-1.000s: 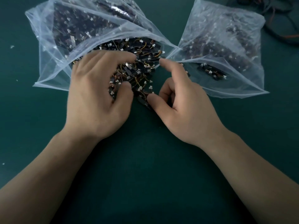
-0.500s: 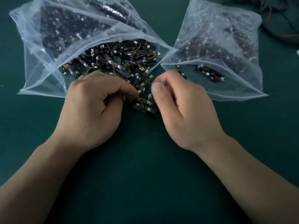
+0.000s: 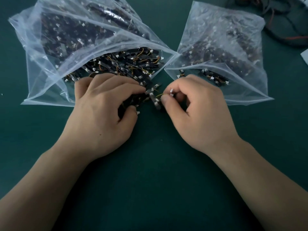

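Currently teasing one wired part [image 3: 156,102] loose from a clump [image 3: 130,101] at the mouth of the large bag [image 3: 45,84], gripping the clump in the left hand [image 3: 103,112], pinching the part's white connector [image 3: 171,93] in the right hand [image 3: 201,112], next probably needing a gentle pull clear.

head view, steeply down, close

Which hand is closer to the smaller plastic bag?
Right. The right hand, pinching a white connector, sits at the mouth of the smaller bag; the left hand grips black parts at the mouth of the larger bag.
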`<state>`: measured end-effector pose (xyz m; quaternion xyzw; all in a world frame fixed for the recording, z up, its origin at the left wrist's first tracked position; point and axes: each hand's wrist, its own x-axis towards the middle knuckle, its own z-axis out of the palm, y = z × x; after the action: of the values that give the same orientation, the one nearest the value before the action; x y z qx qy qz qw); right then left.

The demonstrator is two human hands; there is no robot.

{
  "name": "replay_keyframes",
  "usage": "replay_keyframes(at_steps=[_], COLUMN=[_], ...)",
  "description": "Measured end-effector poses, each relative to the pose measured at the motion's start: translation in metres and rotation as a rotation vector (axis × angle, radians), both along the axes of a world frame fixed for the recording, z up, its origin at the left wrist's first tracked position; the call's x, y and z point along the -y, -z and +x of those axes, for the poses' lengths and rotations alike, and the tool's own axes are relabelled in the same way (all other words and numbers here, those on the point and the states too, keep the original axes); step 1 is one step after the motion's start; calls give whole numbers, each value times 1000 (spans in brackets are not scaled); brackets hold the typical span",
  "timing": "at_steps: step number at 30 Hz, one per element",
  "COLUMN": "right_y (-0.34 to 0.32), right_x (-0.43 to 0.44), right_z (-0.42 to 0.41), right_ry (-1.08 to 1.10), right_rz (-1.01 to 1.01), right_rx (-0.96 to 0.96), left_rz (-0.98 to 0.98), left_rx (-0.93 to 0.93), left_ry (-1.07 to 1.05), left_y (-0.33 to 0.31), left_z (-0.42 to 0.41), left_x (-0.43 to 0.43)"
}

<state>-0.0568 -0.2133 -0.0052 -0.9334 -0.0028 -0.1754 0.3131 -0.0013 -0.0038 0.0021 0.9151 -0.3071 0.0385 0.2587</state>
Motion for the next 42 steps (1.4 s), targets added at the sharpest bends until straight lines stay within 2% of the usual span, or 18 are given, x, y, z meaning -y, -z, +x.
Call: replay_keyframes(at_steps=[5,12,19,23,26,28,33,36,42], right_y=[-1,-1,3,2,-2,-4,-8,-9,-10], right_x=[2,2,5,6,7,9,7,7,10], right_z=[-1,0,0,-1,-3,-5,-8,-14,-22], right_ry=[-38,-186,-178,-187,-221,-273,-391,-437,-487], right_rz=[91,132,269,333,368,366,247,130,89], right_rx=[119,111,92,72,46,23,-21,13,-76], left_rz=[-94,-152,-262,-330,-290,-299,-315,-292,-236], left_rx=[39,161,330,303,188,131,167,147,201], left_ry=[14,130,123,230,375,358,115,126,214], left_y=[0,1,0,-2,-4,-5,-7,-8,-10], left_z=[0,-5,-5,-6,-8,-9,-4,-3,-5], left_x=[-2,0,3,0,-3,-4,-2,-2,-2])
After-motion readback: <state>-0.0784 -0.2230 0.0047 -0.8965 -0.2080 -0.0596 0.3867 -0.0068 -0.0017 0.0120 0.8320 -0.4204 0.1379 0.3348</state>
